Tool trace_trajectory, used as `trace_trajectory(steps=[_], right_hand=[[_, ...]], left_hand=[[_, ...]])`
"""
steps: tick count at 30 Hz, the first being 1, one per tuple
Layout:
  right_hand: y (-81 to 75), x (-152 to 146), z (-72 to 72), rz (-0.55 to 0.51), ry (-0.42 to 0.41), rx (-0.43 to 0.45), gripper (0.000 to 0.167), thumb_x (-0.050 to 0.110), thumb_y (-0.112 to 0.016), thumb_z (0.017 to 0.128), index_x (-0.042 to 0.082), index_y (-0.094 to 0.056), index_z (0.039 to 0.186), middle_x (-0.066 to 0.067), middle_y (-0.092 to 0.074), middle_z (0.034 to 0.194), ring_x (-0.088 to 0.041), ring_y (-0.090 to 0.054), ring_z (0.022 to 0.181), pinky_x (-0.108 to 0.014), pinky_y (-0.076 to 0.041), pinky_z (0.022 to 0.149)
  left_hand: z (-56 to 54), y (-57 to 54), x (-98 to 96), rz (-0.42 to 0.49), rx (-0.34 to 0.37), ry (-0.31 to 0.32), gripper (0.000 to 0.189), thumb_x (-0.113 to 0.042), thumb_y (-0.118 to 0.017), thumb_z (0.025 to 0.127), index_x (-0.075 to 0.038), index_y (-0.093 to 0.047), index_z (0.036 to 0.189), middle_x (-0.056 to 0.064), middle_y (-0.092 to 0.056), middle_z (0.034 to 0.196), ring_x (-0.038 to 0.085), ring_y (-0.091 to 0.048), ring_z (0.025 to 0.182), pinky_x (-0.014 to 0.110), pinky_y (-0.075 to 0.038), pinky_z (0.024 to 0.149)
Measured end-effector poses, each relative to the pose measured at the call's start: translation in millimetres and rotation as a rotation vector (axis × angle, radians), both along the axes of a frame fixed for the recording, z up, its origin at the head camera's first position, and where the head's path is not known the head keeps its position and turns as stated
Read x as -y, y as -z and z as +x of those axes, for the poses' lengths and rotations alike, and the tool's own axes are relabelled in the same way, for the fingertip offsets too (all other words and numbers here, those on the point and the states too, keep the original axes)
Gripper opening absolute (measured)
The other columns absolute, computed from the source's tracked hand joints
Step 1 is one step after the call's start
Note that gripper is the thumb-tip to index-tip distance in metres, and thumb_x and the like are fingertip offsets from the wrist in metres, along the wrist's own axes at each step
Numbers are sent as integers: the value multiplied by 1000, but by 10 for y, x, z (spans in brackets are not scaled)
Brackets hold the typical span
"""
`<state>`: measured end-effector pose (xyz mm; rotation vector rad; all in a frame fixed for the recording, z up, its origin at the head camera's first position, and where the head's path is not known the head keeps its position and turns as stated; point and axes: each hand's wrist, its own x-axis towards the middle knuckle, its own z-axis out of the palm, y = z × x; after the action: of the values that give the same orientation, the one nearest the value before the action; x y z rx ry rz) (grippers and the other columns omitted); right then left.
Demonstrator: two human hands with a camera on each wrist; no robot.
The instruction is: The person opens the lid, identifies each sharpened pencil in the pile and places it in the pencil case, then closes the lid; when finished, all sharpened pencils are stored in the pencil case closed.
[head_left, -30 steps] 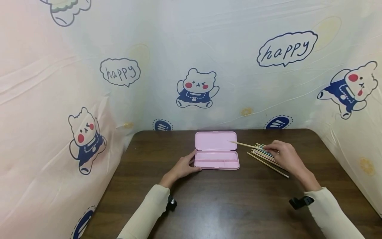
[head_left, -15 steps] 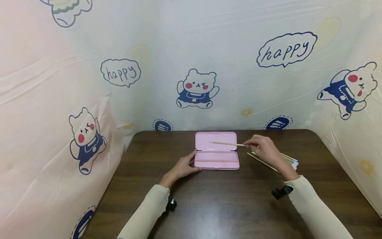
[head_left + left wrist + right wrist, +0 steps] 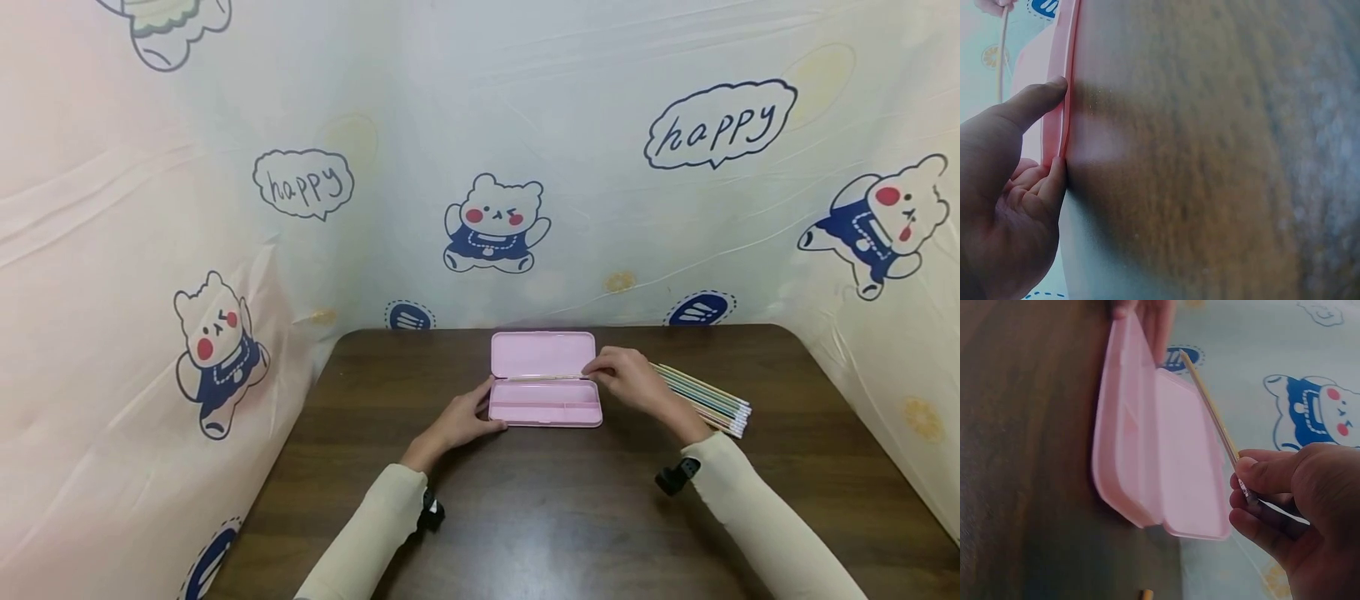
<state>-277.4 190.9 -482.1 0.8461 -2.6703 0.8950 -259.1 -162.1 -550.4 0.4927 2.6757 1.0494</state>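
Observation:
A pink pencil case (image 3: 545,414) lies open on the table, its lid (image 3: 543,353) laid back and its tray divided into compartments. My left hand (image 3: 459,419) grips the case's left end, thumb at the front corner; in the left wrist view the thumb (image 3: 1038,100) and curled fingers hold its edge. My right hand (image 3: 630,379) pinches a wooden pencil (image 3: 1211,411) near its end. That pencil is held above the case, and in the head view it lies along the hinge line. Several more pencils (image 3: 712,392) lie together on the table, partly hidden behind the right hand and wrist.
The dark wooden table (image 3: 555,517) meets a patterned cloth backdrop (image 3: 600,233) along its far edge, close behind the lid. Each wrist wears a black camera, such as the right one (image 3: 677,477).
My right hand has carried the pencil leftward from the pile to above the case, then lowered it toward the hinge. The left hand and the case stay in place.

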Motion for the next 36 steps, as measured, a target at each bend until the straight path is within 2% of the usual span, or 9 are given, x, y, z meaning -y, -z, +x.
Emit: trace_trajectory(steps=[5, 11, 15, 22, 27, 36], right_hand=[[132, 64, -21, 7, -1, 45, 16, -4, -76, 94, 8, -85, 100, -7, -79, 97, -17, -67, 85, -40, -62, 79], [269, 122, -75, 12, -13, 76, 16, -3, -75, 94, 8, -85, 101, -6, -80, 98, -19, -69, 88, -45, -61, 84], [317, 155, -112, 40, -13, 127, 17, -1, -74, 96, 9, -85, 104, -5, -79, 100, -19, -70, 91, -47, -63, 90], [358, 216, -111, 113, -22, 188, 16, 0, -75, 96, 9, -85, 107, -7, -81, 106, -22, -72, 97, -50, -62, 96], [354, 245, -111, 156, -30, 187, 15, 1, -76, 95, 9, -85, 105, -6, -81, 104, -22, -72, 96, -51, -61, 97], [381, 259, -99, 153, -27, 185, 15, 1, -75, 96, 10, -85, 102, -5, -82, 103, -20, -72, 94, -50, -61, 97]], left_hand=[[-8, 3, -2, 9, -4, 12, 101, -42, -82, 95, -15, -21, 172, 9, -30, 175, 27, -46, 155, 47, -38, 127], [-16, -3, 1, 16, 0, 14, 101, -42, -81, 95, -16, -21, 172, 10, -30, 176, 27, -47, 154, 47, -39, 126], [-24, -2, 11, 15, -1, 3, 101, -42, -82, 95, -17, -21, 172, 8, -29, 176, 27, -46, 154, 47, -39, 126], [-14, -1, 10, 19, -11, 12, 101, -42, -81, 95, -14, -21, 172, 10, -29, 176, 27, -45, 155, 47, -39, 126], [-8, 2, 6, 19, -4, 11, 101, -41, -82, 95, -15, -21, 172, 9, -28, 176, 26, -45, 155, 46, -39, 126], [14, -13, -3, 21, -1, 4, 100, -39, -82, 95, -16, -21, 172, 8, -27, 176, 27, -44, 156, 45, -38, 127]])
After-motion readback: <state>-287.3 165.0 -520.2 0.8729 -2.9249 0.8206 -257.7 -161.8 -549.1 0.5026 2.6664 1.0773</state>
